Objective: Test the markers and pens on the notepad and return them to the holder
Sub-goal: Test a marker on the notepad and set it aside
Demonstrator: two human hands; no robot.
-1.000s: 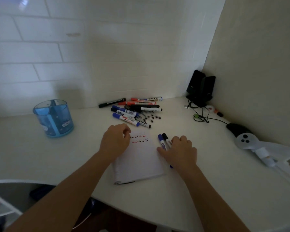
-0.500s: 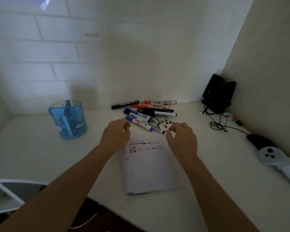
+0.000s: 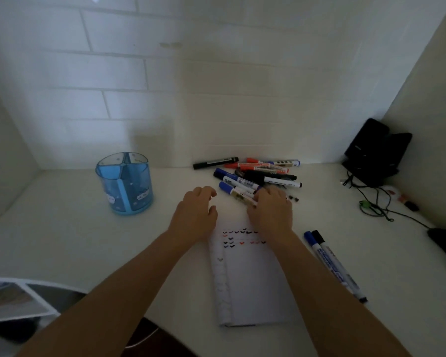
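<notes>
A white notepad (image 3: 252, 282) with rows of red, blue and black test marks lies in front of me on the desk. Behind it is a pile of markers and pens (image 3: 258, 172). My right hand (image 3: 272, 211) reaches into the pile's near edge, and its fingertips and thumb pinch the white barrel of a blue-capped marker (image 3: 233, 191). My left hand (image 3: 195, 215) hovers beside it over the notepad's top left corner, fingers loosely curled and holding nothing. Two markers (image 3: 331, 265), one blue-capped and one black-capped, lie right of the notepad. The blue holder (image 3: 125, 185) stands at the left.
Small black caps (image 3: 293, 198) lie scattered right of my right hand. Black speakers (image 3: 376, 150) with tangled cables (image 3: 371, 203) fill the right corner, and a dark device (image 3: 443, 240) sits near the right edge. A white shelf (image 3: 13, 297) shows at bottom left.
My right hand left the two markers beside the notepad and moved forward to the pile, closing on a blue-capped marker. My left hand lifted off the notepad slightly.
</notes>
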